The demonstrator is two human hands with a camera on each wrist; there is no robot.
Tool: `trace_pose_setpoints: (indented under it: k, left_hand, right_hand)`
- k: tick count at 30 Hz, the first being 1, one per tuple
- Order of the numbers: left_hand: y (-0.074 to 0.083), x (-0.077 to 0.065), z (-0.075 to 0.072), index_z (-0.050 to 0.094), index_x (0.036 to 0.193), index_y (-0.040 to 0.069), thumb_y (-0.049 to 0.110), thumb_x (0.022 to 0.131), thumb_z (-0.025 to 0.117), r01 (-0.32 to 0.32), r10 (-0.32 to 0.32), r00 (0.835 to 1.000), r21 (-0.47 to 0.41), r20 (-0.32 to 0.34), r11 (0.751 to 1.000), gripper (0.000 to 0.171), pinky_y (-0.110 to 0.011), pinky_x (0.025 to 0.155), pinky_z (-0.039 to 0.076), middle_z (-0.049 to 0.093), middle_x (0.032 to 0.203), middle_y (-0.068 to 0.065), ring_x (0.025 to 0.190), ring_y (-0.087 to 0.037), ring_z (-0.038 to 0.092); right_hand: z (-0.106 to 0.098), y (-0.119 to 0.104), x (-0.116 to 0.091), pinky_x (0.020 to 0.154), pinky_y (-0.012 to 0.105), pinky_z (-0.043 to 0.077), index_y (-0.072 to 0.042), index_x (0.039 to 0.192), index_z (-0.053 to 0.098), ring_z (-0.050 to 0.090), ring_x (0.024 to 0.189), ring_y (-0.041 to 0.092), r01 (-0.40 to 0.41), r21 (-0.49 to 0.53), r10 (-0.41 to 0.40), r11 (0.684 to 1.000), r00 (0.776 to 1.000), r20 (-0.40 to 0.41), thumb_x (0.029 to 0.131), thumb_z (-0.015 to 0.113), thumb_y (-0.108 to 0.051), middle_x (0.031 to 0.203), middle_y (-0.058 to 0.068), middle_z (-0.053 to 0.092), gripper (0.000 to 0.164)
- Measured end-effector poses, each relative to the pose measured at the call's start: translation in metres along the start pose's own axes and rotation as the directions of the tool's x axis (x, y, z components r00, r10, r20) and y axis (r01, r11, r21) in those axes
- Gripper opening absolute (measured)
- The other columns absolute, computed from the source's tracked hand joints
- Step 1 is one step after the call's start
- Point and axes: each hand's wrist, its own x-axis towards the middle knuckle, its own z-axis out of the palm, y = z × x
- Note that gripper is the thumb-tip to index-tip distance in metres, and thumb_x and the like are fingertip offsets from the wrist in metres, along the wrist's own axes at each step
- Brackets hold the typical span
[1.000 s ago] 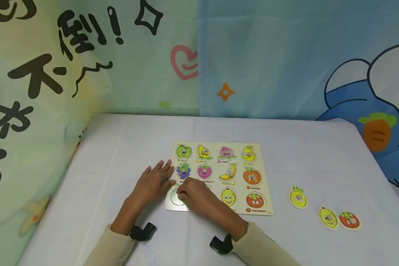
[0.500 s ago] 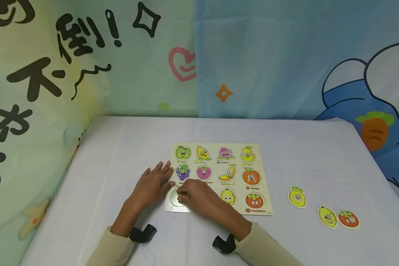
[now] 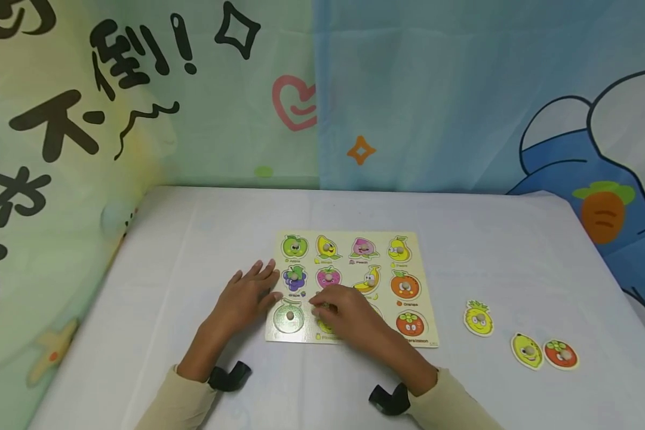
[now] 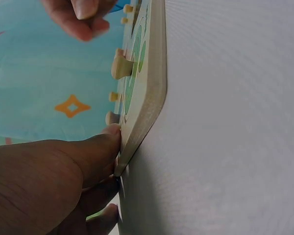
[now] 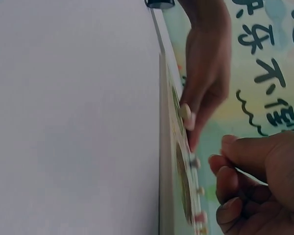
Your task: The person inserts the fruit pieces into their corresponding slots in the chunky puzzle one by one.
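A wooden fruit puzzle board [image 3: 427,313] lies on the white-covered table. My left hand [image 3: 245,294] rests at its left edge with fingers spread, the thumb touching the board's edge in the left wrist view. A pale green melon piece [image 3: 288,316] with a wooden knob [image 4: 120,66] sits in the bottom-left slot. My right hand [image 3: 349,313] is over the bottom row, beside the melon piece. In the right wrist view its loosely curled fingers [image 5: 229,209] are apart from the knobs and hold nothing. The right hand hides part of the bottom row.
To the right of the board lie a loose pineapple piece [image 3: 479,319], a lemon piece [image 3: 527,351] and a red-orange persimmon piece [image 3: 561,355]. A printed cloth backdrop [image 3: 419,95] stands behind and to the left of the table.
My right hand has let go of the melon piece's knob and moved to the right, uncovering that piece. My left hand has stayed at the board's left edge.
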Motion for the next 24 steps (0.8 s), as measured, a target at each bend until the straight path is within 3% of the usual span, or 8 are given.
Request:
trace_pose_setpoints:
  k: [6,12,24]
  left_hand:
    - [0.001,0.000,0.001,0.053,0.139,0.007,0.031,0.094,0.065,0.015,-0.015,1.000,-0.004,-0.005,1.000,0.052,-0.059,0.111,0.024,0.039,0.150,-0.007,0.142,-0.032,0.029]
    - [0.002,0.000,0.000,0.053,0.140,0.008,0.031,0.094,0.065,0.027,-0.027,1.000,-0.007,-0.003,1.000,0.053,-0.059,0.111,0.023,0.039,0.150,-0.006,0.142,-0.031,0.028]
    - [0.002,0.000,0.000,0.053,0.139,0.008,0.031,0.094,0.066,0.026,-0.026,1.000,-0.010,-0.006,1.000,0.052,-0.059,0.111,0.023,0.038,0.150,-0.006,0.142,-0.031,0.028]
  right_hand:
    - [-0.020,0.015,-0.014,0.057,0.021,0.045,-0.006,0.098,0.076,0.051,0.068,0.008,-0.032,0.028,0.035,0.999,0.993,-0.110,0.085,0.075,-0.004,0.088,-0.006,0.067,0.013]
    - [-0.037,0.029,-0.029,0.057,0.022,0.045,-0.006,0.098,0.075,0.051,0.068,0.009,-0.038,0.005,0.038,0.999,0.983,-0.178,0.083,0.077,-0.004,0.089,-0.008,0.067,0.015]
    - [-0.068,0.054,-0.062,0.063,0.016,0.048,-0.006,0.100,0.074,0.057,0.075,0.009,-0.138,-0.051,0.118,0.989,0.952,-0.281,0.082,0.076,0.000,0.095,-0.005,0.068,0.018]
